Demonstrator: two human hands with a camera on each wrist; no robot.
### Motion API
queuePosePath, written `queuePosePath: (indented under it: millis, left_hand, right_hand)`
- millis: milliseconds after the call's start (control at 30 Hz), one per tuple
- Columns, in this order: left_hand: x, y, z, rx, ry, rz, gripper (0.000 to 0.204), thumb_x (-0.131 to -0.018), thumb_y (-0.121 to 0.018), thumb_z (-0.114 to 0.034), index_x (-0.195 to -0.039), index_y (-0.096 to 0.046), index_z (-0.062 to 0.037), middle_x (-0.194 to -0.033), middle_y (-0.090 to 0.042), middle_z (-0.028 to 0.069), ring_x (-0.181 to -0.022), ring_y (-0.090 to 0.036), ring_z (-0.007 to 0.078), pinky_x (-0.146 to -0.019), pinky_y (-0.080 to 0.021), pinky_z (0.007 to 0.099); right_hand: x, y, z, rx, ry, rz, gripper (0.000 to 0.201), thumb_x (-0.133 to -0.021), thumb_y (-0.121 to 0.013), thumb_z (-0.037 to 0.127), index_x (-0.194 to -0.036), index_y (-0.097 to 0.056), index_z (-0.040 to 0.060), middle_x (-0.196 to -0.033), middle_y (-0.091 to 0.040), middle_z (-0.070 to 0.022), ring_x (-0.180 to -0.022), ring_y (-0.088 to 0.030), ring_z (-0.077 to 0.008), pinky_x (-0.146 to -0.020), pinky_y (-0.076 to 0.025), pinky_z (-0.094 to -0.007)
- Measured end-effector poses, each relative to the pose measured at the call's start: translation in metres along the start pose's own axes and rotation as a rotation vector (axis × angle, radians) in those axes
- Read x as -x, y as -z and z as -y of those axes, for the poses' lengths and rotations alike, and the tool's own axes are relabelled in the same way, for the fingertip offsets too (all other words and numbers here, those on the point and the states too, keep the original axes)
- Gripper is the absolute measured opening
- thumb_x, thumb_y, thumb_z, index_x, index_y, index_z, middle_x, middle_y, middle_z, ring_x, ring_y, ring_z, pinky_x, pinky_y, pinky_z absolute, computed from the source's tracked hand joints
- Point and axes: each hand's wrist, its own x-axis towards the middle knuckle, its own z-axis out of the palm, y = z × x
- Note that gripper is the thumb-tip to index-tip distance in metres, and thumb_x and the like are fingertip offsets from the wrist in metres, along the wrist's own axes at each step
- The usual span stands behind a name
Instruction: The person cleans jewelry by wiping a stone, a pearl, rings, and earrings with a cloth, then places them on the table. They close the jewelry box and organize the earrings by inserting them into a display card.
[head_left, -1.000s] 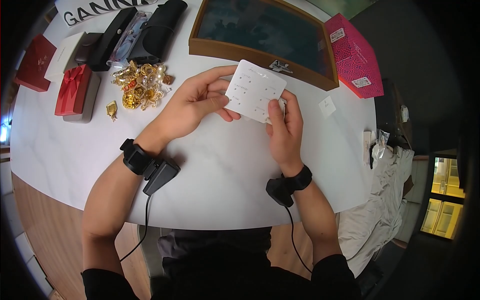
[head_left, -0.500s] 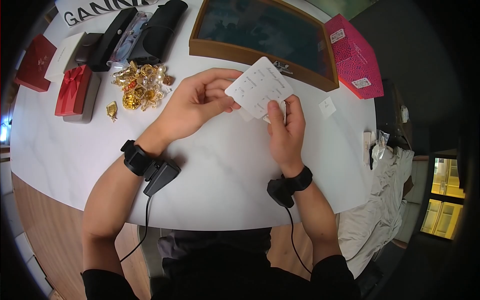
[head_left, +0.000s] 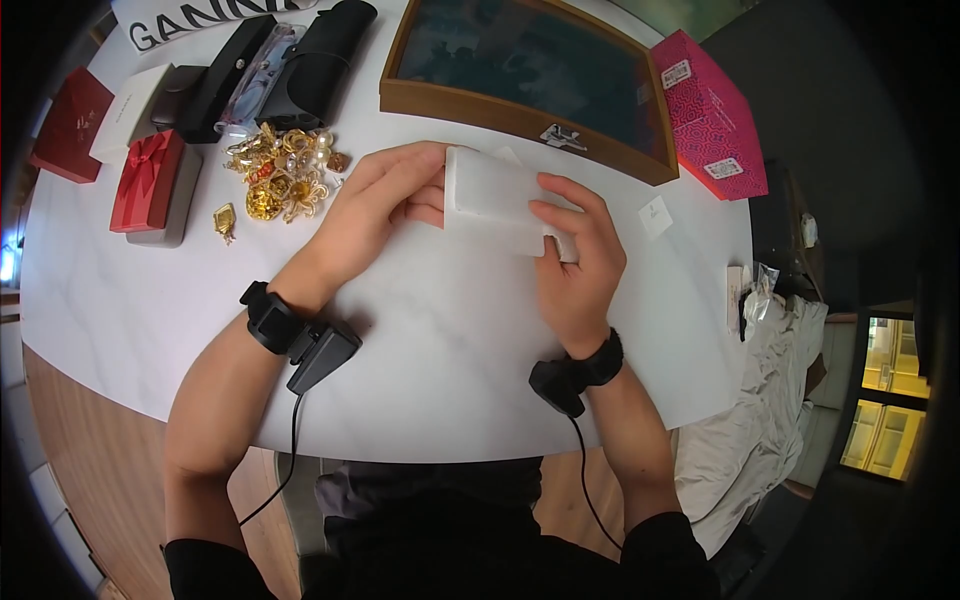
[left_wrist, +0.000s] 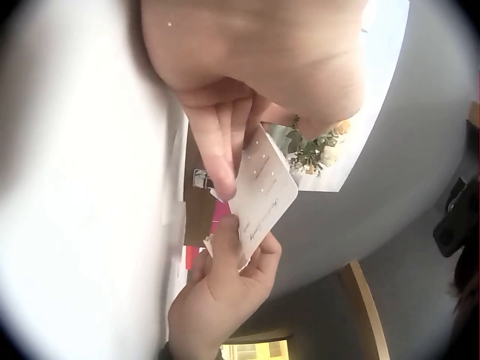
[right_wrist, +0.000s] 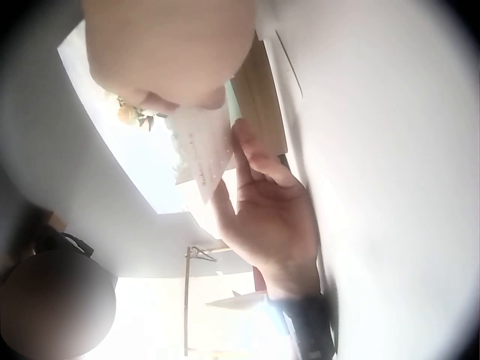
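A white earring card with rounded corners is between the two hands, partly blurred in the head view. Small holes and printed script show on the card in the left wrist view. My right hand pinches its right side, the thumb lying against the printed face. At its other end is my left hand, fingers fairly straight beside the edge. The palm of that left hand faces the card in the right wrist view. A small whitish piece sits by the right thumb.
A wooden glass-topped case lies ahead, with a pink patterned box to its right. Gold jewelry is heaped at left, near a red ribboned gift box and black cases. A small white tag lies at right.
The card has turned, so its printed face no longer shows from above. The right fingers have spread and lifted along its edge; the left thumb has gone out of sight behind the hand.
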Motion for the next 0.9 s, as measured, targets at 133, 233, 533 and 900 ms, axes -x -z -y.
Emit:
queuePosePath:
  millis: [133, 233, 533, 900]
  left_hand:
    - [0.0, -0.006, 0.007, -0.2, -0.103, 0.108, 0.042, -0.098, -0.06, 0.002, -0.138, -0.051, 0.0039, -0.114, -0.071, 0.0089, -0.101, -0.068, 0.0119, -0.089, -0.054, 0.0263]
    - [-0.001, -0.005, 0.008, -0.237, -0.095, 0.122, 0.052, -0.098, -0.059, 0.001, -0.147, -0.041, 0.0028, -0.125, -0.066, 0.0112, -0.108, -0.065, 0.0142, -0.094, -0.054, 0.0278]
    - [0.0, -0.007, 0.008, -0.278, -0.051, 0.203, 0.053, -0.099, -0.056, 0.006, -0.149, -0.039, 0.0006, -0.126, -0.066, 0.0109, -0.106, -0.066, 0.0159, -0.087, -0.06, 0.0307]
    - [0.001, -0.008, 0.007, -0.292, -0.102, 0.159, 0.055, -0.096, -0.054, 0.011, -0.148, -0.039, 0.0008, -0.122, -0.068, 0.0131, -0.104, -0.068, 0.017, -0.092, -0.057, 0.0307]
  right_hand:
    - [-0.002, -0.002, 0.001, 0.025, -0.014, 0.024, 0.03, -0.078, -0.063, -0.014, -0.101, -0.069, 0.0053, -0.127, -0.066, -0.0132, -0.106, -0.069, -0.0303, -0.082, -0.058, -0.0336]
    - [-0.001, -0.004, -0.001, 0.051, -0.062, 0.103, 0.027, -0.08, -0.065, -0.011, -0.102, -0.069, 0.0051, -0.131, -0.065, -0.0123, -0.102, -0.071, -0.0285, -0.078, -0.059, -0.0323]
    - [-0.002, -0.004, -0.002, 0.065, 0.026, 0.084, 0.026, -0.082, -0.078, 0.005, -0.105, -0.068, 0.0068, -0.134, -0.063, -0.0099, -0.095, -0.072, -0.0249, -0.069, -0.06, -0.0304]
    - [-0.002, -0.003, -0.001, 0.154, 0.044, 0.051, 0.026, -0.08, -0.079, 0.005, -0.104, -0.067, 0.0058, -0.131, -0.063, -0.0084, -0.085, -0.072, -0.0225, -0.064, -0.058, -0.029]
